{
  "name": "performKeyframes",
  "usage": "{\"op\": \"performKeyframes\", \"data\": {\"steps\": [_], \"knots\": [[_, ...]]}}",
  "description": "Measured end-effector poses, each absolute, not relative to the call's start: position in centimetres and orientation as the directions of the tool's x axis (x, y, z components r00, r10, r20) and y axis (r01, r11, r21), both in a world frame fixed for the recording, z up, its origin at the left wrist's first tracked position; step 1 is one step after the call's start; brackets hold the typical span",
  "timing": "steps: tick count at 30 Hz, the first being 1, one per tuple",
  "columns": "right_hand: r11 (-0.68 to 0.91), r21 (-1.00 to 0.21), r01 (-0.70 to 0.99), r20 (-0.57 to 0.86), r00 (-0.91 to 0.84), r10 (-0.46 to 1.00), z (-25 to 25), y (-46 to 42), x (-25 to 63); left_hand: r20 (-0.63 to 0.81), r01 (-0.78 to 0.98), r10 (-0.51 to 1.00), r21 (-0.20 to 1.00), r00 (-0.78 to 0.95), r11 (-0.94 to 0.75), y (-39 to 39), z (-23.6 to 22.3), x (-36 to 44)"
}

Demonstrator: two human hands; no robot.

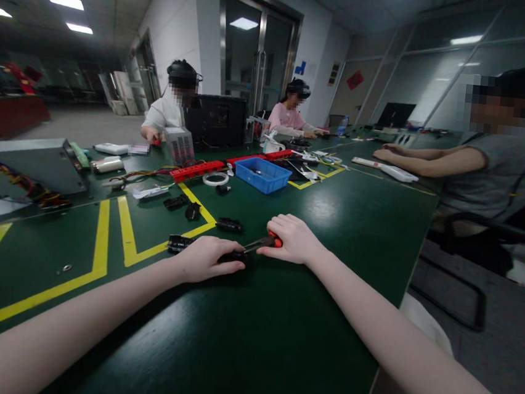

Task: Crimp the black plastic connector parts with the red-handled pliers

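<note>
My right hand is closed around the red handles of a pair of pliers. The jaws point left and meet the end of a black part. My left hand wraps over that part and pins it low against the table; the palm hides its middle. A black piece also shows at the wrist side of my left hand, and I cannot tell whether it is the same part. Just beyond my left hand lies a small black cylindrical piece, with further black pieces farther left.
A blue tray stands ahead, near a white ring and red strips. Yellow tape marks the green table. Metal boxes with cables are at left. Several people sit around; one person is at right.
</note>
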State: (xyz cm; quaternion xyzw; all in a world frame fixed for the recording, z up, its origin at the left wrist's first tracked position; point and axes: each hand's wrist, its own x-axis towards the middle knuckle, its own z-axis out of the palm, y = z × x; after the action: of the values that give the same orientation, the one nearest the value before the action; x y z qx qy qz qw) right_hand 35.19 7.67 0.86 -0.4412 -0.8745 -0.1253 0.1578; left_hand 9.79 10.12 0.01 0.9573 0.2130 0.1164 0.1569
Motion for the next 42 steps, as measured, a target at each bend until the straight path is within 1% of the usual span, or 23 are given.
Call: {"op": "performKeyframes", "data": {"steps": [8,17,27,35,42], "knots": [[0.584,0.079,0.808,0.352,-0.571,0.742,0.75,7.62,35.05,0.17,0.368,0.444,0.35,0.88,-0.862,10.1,-0.08,9.74],[0.568,0.077,0.82,0.316,-0.56,0.766,0.68,7.56,34.94,0.145,0.39,0.448,0.307,0.882,-0.868,10.06,-0.03,9.88],[0.55,0.054,0.833,0.281,-0.541,0.792,0.81,7.54,34.84,0.196,0.373,0.448,0.326,0.872,-0.869,10.17,-0.45,9.74],[0.534,0.032,0.845,0.258,-0.524,0.812,0.93,7.47,34.76,0.201,0.385,0.458,0.316,0.866,-0.867,10.16,-0.45,9.78],[0.531,0.045,0.846,0.247,-0.524,0.815,1.1,7.39,34.76,0.203,0.362,0.438,0.325,0.876,-0.874,10.1,-0.31,9.68]]}}
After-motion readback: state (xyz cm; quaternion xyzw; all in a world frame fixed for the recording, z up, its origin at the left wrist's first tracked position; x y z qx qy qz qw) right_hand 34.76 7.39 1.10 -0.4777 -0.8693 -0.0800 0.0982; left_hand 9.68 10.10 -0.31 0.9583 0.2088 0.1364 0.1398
